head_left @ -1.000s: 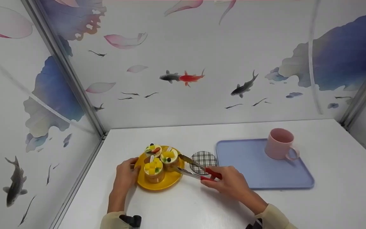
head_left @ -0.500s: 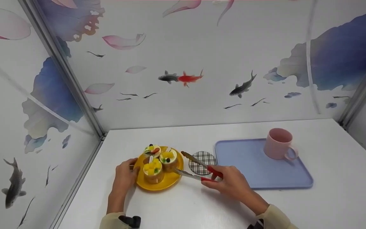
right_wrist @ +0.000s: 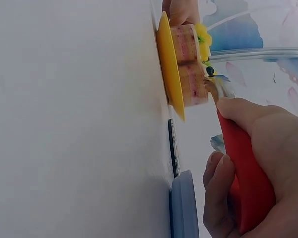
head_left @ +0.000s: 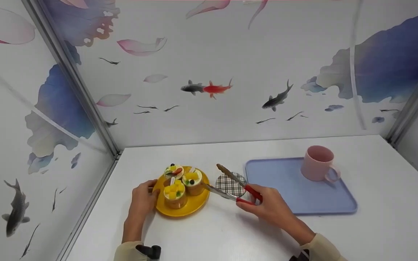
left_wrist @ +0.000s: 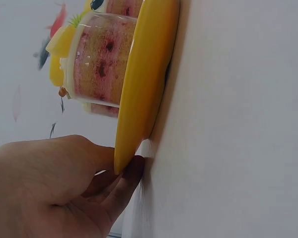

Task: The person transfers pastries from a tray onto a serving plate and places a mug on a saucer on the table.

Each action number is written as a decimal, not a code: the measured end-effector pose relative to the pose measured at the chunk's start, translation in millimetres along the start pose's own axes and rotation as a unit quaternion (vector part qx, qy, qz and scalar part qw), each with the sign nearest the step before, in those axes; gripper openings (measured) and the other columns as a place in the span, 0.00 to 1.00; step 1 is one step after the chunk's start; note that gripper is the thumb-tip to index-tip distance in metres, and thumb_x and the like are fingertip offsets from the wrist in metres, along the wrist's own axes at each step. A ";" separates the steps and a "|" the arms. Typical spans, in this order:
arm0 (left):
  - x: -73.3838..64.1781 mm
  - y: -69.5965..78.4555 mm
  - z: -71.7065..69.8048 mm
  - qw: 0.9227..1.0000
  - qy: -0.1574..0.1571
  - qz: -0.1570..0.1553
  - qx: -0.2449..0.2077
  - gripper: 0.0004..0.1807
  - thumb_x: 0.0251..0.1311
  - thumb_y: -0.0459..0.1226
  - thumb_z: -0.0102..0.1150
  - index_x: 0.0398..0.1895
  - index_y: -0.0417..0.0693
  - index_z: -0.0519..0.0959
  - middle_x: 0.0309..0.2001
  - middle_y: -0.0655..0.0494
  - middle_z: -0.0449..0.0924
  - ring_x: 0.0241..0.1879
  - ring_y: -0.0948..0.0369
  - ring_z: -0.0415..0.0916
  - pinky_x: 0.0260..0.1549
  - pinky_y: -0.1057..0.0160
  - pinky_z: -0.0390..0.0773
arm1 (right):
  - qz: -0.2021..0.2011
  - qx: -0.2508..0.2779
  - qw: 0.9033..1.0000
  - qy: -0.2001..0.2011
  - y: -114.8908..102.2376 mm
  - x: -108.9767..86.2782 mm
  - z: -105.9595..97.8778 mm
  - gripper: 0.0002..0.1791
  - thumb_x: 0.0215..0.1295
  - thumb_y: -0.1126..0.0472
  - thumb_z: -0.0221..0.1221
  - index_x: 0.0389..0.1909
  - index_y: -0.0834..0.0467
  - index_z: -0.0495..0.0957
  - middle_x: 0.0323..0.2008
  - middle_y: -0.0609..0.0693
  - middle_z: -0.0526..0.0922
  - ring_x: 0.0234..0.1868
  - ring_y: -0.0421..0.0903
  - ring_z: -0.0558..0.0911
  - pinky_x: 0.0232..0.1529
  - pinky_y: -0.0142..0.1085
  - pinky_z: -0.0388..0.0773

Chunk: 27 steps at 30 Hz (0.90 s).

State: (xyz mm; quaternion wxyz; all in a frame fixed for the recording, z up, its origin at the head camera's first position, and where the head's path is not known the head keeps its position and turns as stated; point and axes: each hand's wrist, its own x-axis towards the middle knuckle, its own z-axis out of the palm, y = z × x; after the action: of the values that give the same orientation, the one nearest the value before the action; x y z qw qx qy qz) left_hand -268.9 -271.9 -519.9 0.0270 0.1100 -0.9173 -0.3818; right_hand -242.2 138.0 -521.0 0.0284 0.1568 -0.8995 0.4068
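My left hand (head_left: 144, 200) pinches the left rim of a yellow plate (head_left: 197, 207). In the left wrist view its thumb lies against the upper face and fingers reach under the edge. On the plate stand three dessert cups: one topped with mango cubes (head_left: 175, 191), one with mango and a dark berry (head_left: 193, 177), and one with red and green fruit (head_left: 174, 171) behind. Red-handled metal tongs (head_left: 225, 193) are gripped by my right hand (head_left: 272, 206). Their arms are spread with nothing between them, and the lower tip overlaps the plate's right edge in the head view.
A round plaid coaster (head_left: 227, 183) lies right of the plate, partly behind the tongs. Farther right, a blue tray (head_left: 278, 174) bears a pink mug (head_left: 318, 165) at its back right. Printed wall panels (head_left: 245, 72) border the white table.
My right hand and the tongs have moved right, away from the dessert cups, and the tongs' arms have spread wider. The left hand and the plate stay in place.
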 end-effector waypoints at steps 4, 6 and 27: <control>-0.8 0.5 0.2 1.000 -0.002 -0.002 -0.003 0.26 0.79 0.28 0.57 0.77 0.36 0.73 0.72 0.36 0.78 0.69 0.43 0.80 0.71 0.44 0.80 | -0.002 0.004 1.000 0.003 5.9 -4.8 -7.1 0.38 0.59 0.37 0.78 0.62 0.57 0.86 0.30 0.43 0.81 0.30 0.40 0.74 0.22 0.26 0.68; -0.9 0.2 0.1 1.000 0.000 0.001 -0.003 0.26 0.78 0.28 0.57 0.76 0.36 0.73 0.71 0.36 0.79 0.68 0.43 0.80 0.71 0.44 0.80 | -0.003 0.006 1.000 0.002 9.1 -8.1 -11.1 0.37 0.59 0.37 0.78 0.61 0.57 0.86 0.29 0.42 0.81 0.29 0.40 0.74 0.22 0.26 0.68; -2.1 0.9 -0.8 1.000 -0.006 -0.005 -0.006 0.26 0.79 0.29 0.56 0.78 0.37 0.72 0.73 0.37 0.77 0.70 0.43 0.79 0.72 0.44 0.79 | 0.038 0.002 0.999 0.034 31.3 -32.9 -42.2 0.35 0.58 0.43 0.80 0.65 0.46 0.81 0.34 0.45 0.85 0.34 0.45 0.78 0.27 0.29 0.78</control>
State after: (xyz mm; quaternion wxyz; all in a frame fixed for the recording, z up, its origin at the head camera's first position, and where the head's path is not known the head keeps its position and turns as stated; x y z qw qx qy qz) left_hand -266.9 -271.4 -518.6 0.0201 0.1122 -0.9145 -0.3882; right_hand -223.7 197.2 -521.3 0.0437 0.1087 -0.9026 0.4143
